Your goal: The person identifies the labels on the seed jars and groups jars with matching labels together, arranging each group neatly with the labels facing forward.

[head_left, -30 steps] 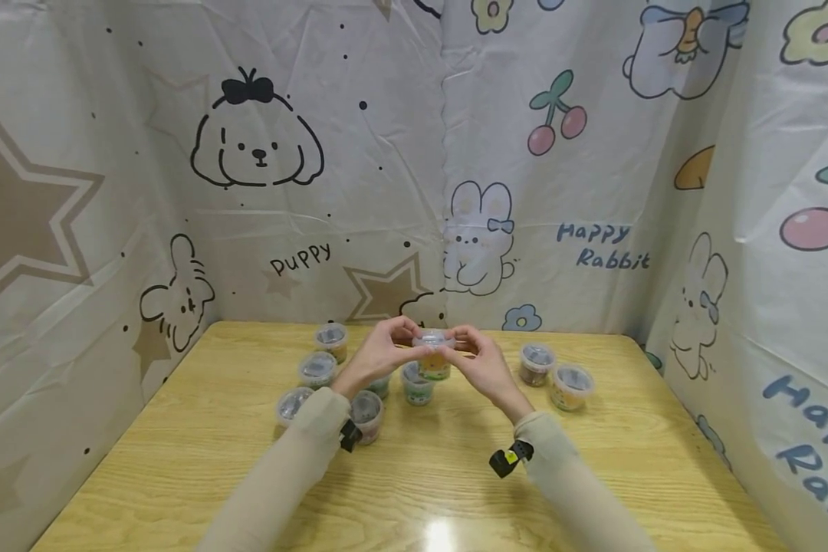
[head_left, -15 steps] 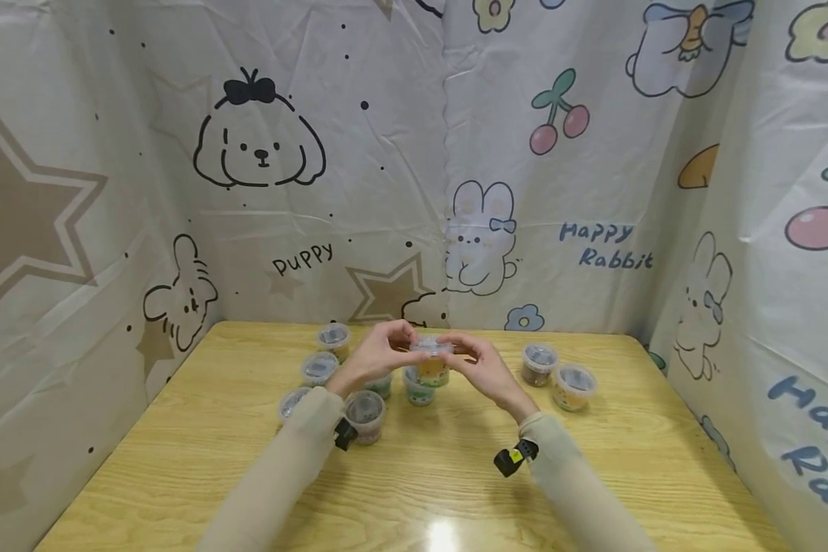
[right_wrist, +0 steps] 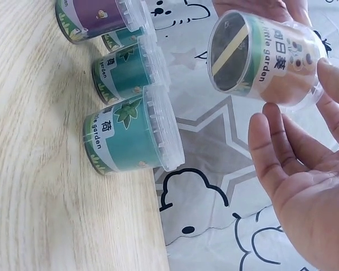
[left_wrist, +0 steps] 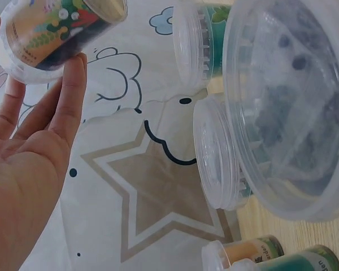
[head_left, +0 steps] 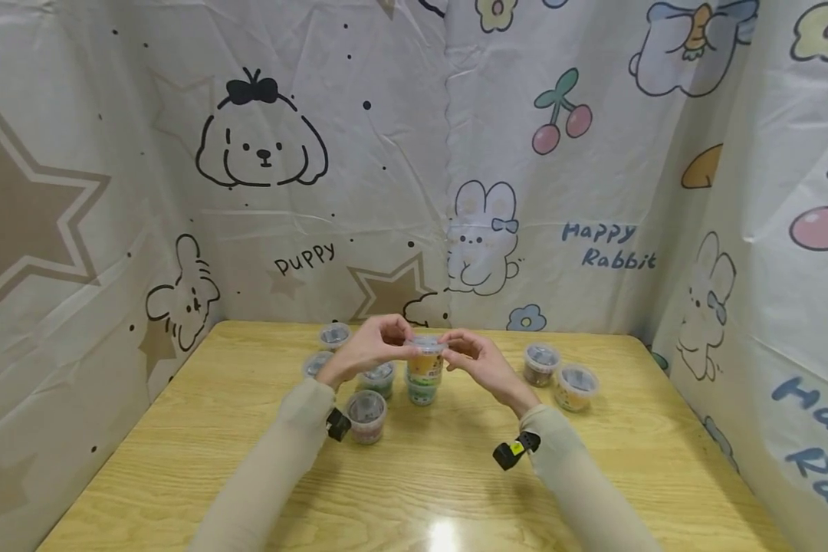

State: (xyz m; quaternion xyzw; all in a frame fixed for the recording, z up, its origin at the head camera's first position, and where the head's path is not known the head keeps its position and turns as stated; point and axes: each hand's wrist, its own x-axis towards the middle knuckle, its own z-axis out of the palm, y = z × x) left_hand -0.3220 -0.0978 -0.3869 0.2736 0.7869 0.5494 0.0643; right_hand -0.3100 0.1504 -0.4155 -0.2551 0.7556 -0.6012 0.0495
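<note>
A clear plastic cup with an orange label [head_left: 425, 363] and a translucent lid is held upright between both hands. My left hand [head_left: 372, 346] grips the lid's rim from the left, and my right hand [head_left: 481, 362] grips it from the right. Directly beneath, in the head view, a teal-labelled cup [head_left: 422, 395] stands on the table. The right wrist view shows the orange-labelled cup [right_wrist: 285, 65] above the lid of a teal-labelled cup [right_wrist: 124, 132], with a gap between them. Dark contents and a pale strip show through its base.
Left of the held cup stand several lidded cups, among them a purple-labelled cup [head_left: 366, 418] and a green one [head_left: 378, 379]. At right are a brown cup [head_left: 541, 364] and another orange-labelled cup [head_left: 576, 387]. Patterned cloth [head_left: 386, 192] encloses the wooden table [head_left: 455, 475].
Both hands have brought the orange-labelled cup slightly left and lower, from partly beside the teal-labelled cup to right above it. The other cups have stayed put.
</note>
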